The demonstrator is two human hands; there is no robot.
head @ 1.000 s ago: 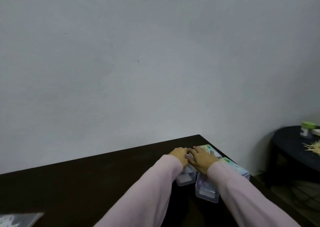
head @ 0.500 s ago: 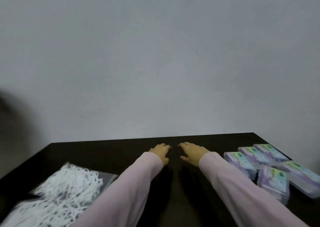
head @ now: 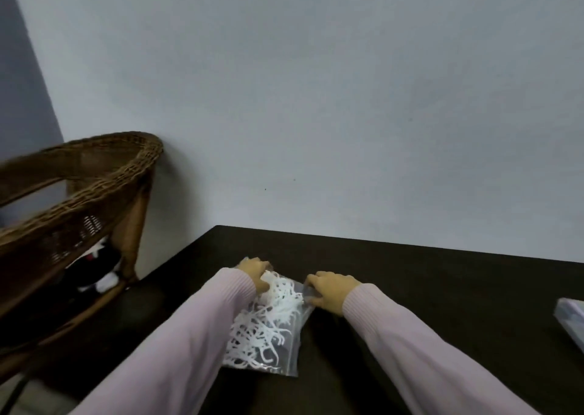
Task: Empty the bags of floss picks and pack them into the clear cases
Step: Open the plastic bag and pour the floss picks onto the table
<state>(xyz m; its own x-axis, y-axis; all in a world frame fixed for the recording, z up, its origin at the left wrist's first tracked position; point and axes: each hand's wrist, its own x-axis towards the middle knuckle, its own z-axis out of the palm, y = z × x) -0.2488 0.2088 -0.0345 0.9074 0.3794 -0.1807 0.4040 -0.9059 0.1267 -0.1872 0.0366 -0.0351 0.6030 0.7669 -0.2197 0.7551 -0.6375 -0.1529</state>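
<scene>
My left hand [head: 252,270] and right hand [head: 328,289] each pinch a far corner of the bag [head: 268,323] lying on the bench [head: 442,275], so I should pull its mouth apart evenly, without spilling picks [head: 265,316].

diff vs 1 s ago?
Both hands left the clear cases and swung left to the bag of floss picks. Left hand and right hand now grip its far end. Bag remains flat on the dark table, unemptied; one clear case shows at right.
</scene>
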